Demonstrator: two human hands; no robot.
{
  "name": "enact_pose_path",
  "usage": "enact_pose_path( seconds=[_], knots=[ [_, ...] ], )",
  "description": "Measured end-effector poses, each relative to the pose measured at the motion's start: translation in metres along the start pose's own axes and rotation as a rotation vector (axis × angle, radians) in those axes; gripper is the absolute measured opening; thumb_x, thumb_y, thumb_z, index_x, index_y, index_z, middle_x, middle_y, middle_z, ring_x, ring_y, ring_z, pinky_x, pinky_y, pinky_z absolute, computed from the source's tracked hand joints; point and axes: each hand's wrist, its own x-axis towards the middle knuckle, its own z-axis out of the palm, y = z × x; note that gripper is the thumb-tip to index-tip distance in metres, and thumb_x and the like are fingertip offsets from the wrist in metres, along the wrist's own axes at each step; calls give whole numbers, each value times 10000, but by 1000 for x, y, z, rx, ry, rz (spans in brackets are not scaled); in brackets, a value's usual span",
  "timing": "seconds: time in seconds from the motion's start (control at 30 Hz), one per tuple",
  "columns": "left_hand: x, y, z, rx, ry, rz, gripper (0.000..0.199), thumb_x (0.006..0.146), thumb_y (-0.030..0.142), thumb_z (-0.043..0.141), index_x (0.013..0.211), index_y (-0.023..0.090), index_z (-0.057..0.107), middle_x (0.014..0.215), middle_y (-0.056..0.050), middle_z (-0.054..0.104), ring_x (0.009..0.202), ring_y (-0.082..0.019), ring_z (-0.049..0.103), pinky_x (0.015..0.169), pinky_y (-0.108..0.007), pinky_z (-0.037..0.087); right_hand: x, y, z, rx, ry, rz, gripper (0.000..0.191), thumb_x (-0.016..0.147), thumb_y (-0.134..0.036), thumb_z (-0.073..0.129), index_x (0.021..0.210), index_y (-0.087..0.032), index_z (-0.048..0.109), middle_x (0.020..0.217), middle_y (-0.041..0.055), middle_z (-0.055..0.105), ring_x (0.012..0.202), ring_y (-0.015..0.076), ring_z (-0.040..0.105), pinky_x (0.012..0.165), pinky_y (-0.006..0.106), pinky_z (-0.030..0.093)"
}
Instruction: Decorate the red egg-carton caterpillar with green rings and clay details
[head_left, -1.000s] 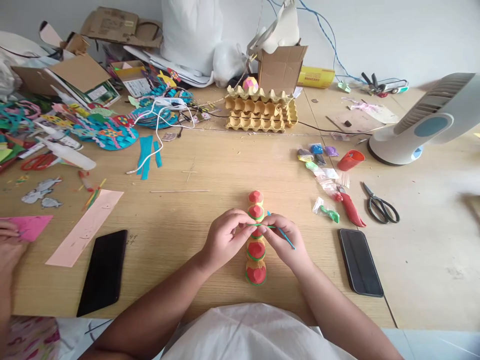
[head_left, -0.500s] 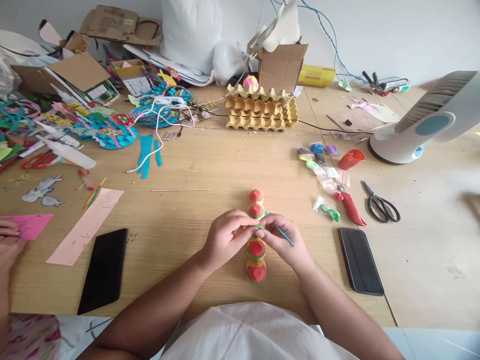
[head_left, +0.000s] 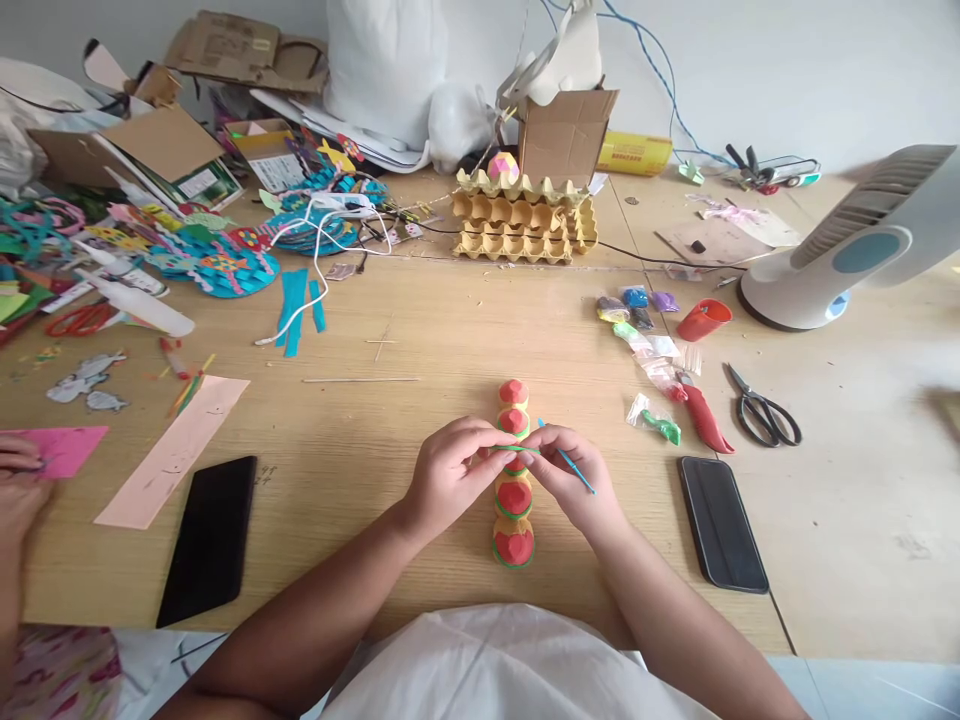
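My left hand (head_left: 448, 468) pinches one end of a thin green strip (head_left: 513, 448), which looks like modelling clay. The other end is in the fingertips of my right hand (head_left: 576, 490). A slim blue stick (head_left: 577, 473) is also tucked in my right hand and sticks out over its back. Beneath both hands, a strip of egg carton (head_left: 514, 499) stands lengthwise in front of me. Its cups have red tops, and green rims edge several of them. My fingers partly hide the middle cups.
Packets of coloured clay (head_left: 634, 298), a red cup (head_left: 703, 319) and scissors (head_left: 761, 408) lie right. Phones (head_left: 723, 522) flank my arms. Another person's hand (head_left: 22, 490) holds pink paper (head_left: 71, 450) at far left. Egg cartons (head_left: 517, 228) and a white fan (head_left: 795, 270) stand behind.
The green strip now shows straighter and longer between my fingertips. My right hand has shifted slightly, and more of the blue stick's far end shows.
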Motion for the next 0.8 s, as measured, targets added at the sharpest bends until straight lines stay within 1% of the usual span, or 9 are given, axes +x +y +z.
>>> enact_pose_path(
  seconds=[0.07,0.17,0.23,0.4,0.57,0.8],
  knots=[
    [0,0,0,0,1,6,158,920,106,759,1032,217,742,881,-8,742,732,-96,648,607,-196,513,0,0,0,28,0,1,256,804,-450,884,880,-239,761,765,-2,682,702,143,590,667,286,480],
    [0,0,-1,8,16,1,137,915,109,767,1004,209,742,865,-8,736,719,-94,641,591,-195,502,1,1,-1,69,-22,27,320,767,-454,911,971,-249,773,815,1,706,736,147,615,703,290,511],
    [-1,0,-1,10,29,-12,127,910,117,774,995,206,742,848,-7,729,706,-95,632,573,-196,489,0,1,-1,56,-37,44,345,764,-467,910,990,-245,774,819,4,712,734,148,619,693,287,513],
    [0,1,-2,21,29,-15,103,926,134,757,992,213,747,827,-3,733,691,-98,632,581,-205,491,-2,-2,0,-7,-13,31,303,809,-505,864,881,-228,764,742,3,675,679,143,584,629,277,476],
    [-1,1,-3,65,-1,-6,45,961,191,727,971,217,761,813,-10,746,698,-118,660,610,-232,517,-2,-3,-1,-41,14,7,320,845,-546,816,855,-230,766,777,27,711,713,166,606,663,295,503],
    [-1,-1,-4,54,-28,-13,108,1004,225,671,1011,217,779,847,-28,777,735,-142,703,672,-257,560,-2,-6,-2,-138,19,-76,392,949,-550,695,756,-212,737,707,27,681,672,160,583,646,291,478]
  ],
)
